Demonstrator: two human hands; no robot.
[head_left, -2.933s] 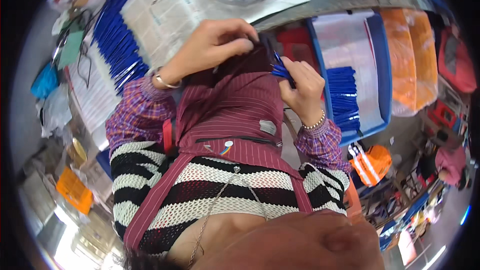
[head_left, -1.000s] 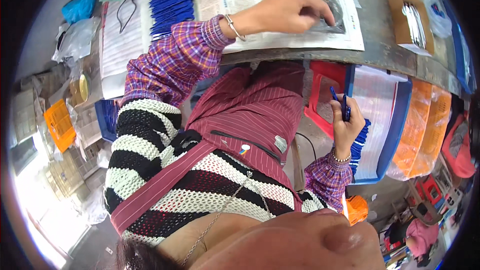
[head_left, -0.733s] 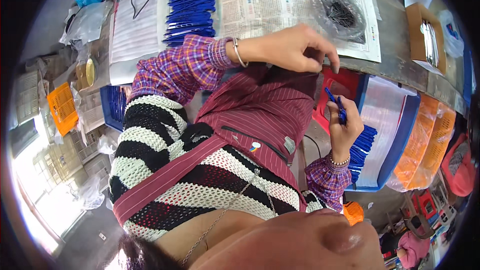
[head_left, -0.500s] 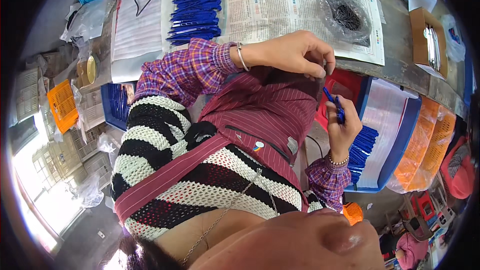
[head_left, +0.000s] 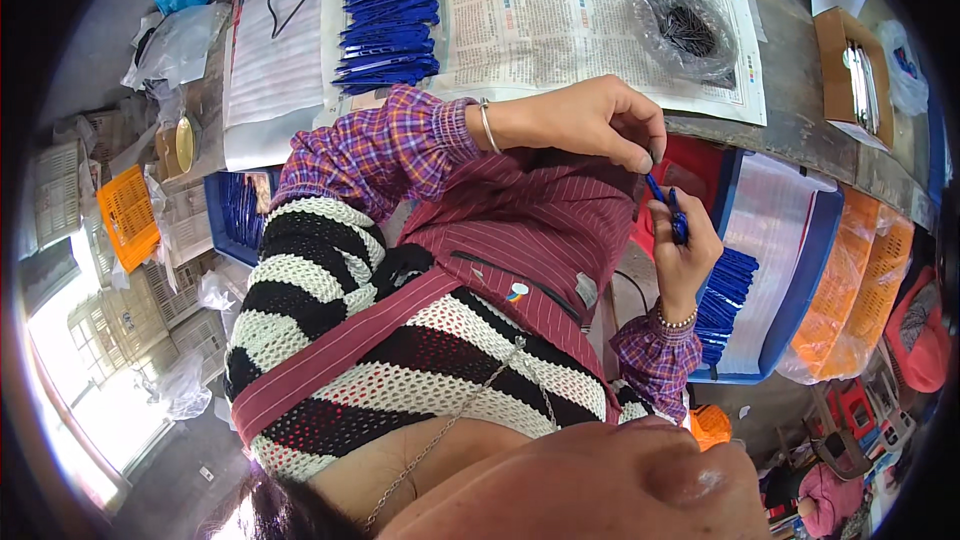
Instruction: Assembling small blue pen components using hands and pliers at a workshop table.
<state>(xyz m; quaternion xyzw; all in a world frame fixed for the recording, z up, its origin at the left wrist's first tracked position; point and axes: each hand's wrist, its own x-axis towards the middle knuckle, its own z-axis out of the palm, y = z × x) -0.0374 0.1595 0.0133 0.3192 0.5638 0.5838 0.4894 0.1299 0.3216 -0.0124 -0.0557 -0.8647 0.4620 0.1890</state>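
Right hand (head_left: 686, 255), over my lap just short of the desk's near edge: grip closed around a slim blue plastic pen barrel (head_left: 672, 215), held upright, tip end pointing up toward the left hand. A bead bracelet sits on that wrist.

Left hand (head_left: 590, 122), just above and touching distance from the barrel's top: thumb and forefinger pinched narrow at the barrel's upper end. Whether a small part sits in that pinch I cannot tell; it is too small to see. Metal bangle on this wrist, plaid cuff behind it.

Beside the right hand, below the desk's near edge: a blue plastic tray (head_left: 800, 280) lined with white paper, a bundle of blue pen parts (head_left: 725, 300) lying at its near side. A red plastic crate (head_left: 700, 165) shows between tray and hands.

On the desk (head_left: 790, 110), at its near edge: a spread sheet of newspaper (head_left: 560, 10). On the newspaper's right part, a clear plastic bag of small dark pieces (head_left: 685, 25).

Further left on the desk: a stacked row of blue pen barrels (head_left: 390, 10) lying on white paper.

Right end of desk: an open brown cardboard box (head_left: 850, 70) with metal pieces inside.
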